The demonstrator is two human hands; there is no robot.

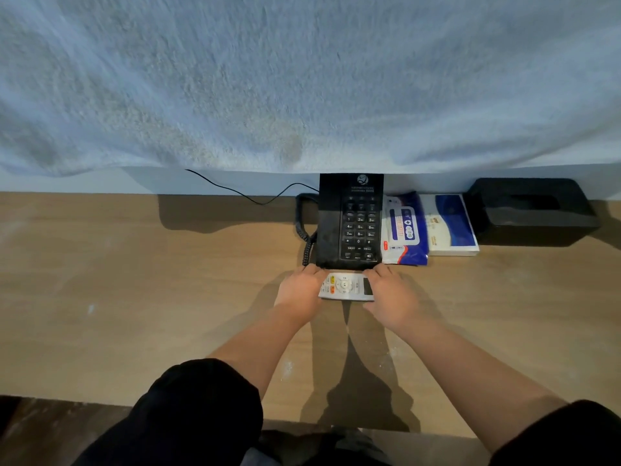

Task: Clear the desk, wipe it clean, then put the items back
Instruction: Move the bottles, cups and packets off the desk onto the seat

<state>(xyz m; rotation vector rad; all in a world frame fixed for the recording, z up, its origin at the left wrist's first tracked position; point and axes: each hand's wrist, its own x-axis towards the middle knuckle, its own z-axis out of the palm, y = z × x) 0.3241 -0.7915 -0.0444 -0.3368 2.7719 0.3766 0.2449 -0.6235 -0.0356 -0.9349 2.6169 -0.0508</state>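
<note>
Left hand (299, 289) and right hand (391, 292) grip the remote (346, 286) by its ends, just before the phone (351, 220); items remain on the smudged desk (134, 280), so clearing appears unfinished.

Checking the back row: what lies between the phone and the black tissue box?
Head view shows two things there: a pack of wipes beside the phone, then a blue-and-white booklet next to the tissue box.

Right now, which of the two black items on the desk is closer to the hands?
The keypad telephone, just beyond the remote between the left hand and right hand; the tissue box sits far to the right.
</note>
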